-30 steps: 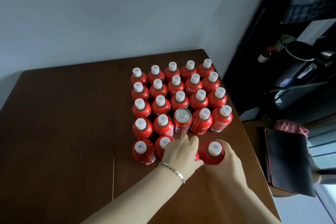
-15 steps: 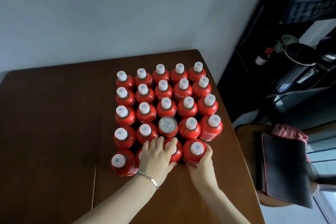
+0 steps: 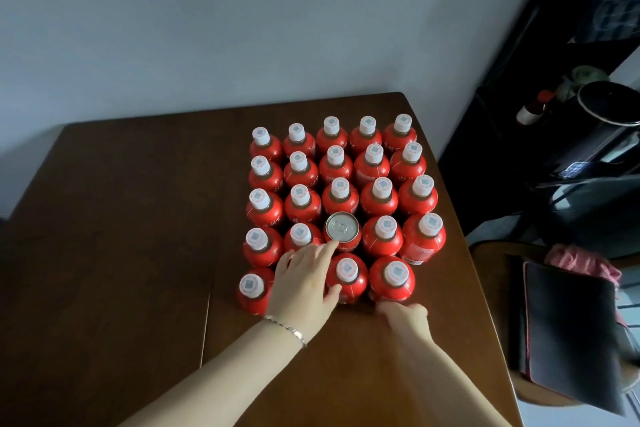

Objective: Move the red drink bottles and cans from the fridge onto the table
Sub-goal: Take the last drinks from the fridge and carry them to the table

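Several red drink bottles (image 3: pixel 340 196) with white caps stand in tight rows on the dark wooden table (image 3: pixel 114 253). One red can (image 3: pixel 342 228) with a silver top stands in the fourth row. My left hand (image 3: pixel 304 282) lies flat over the front row with its fingers spread. It hides one bottle, and its fingertips reach the can. My right hand (image 3: pixel 406 316) is blurred, just in front of the rightmost front bottle (image 3: pixel 392 277), off it and holding nothing. The fridge is not in view.
The table's right edge runs close past the bottles. Beyond it stand a chair with a black pad (image 3: pixel 568 333) and pink cloth (image 3: pixel 578 262), and a dark shelf unit (image 3: pixel 540 135) holding a pot and small items. A grey wall stands behind the table.
My right hand has let go of the rightmost front bottle and drawn back toward me. My left hand has slid left and flattened, uncovering the third front bottle.
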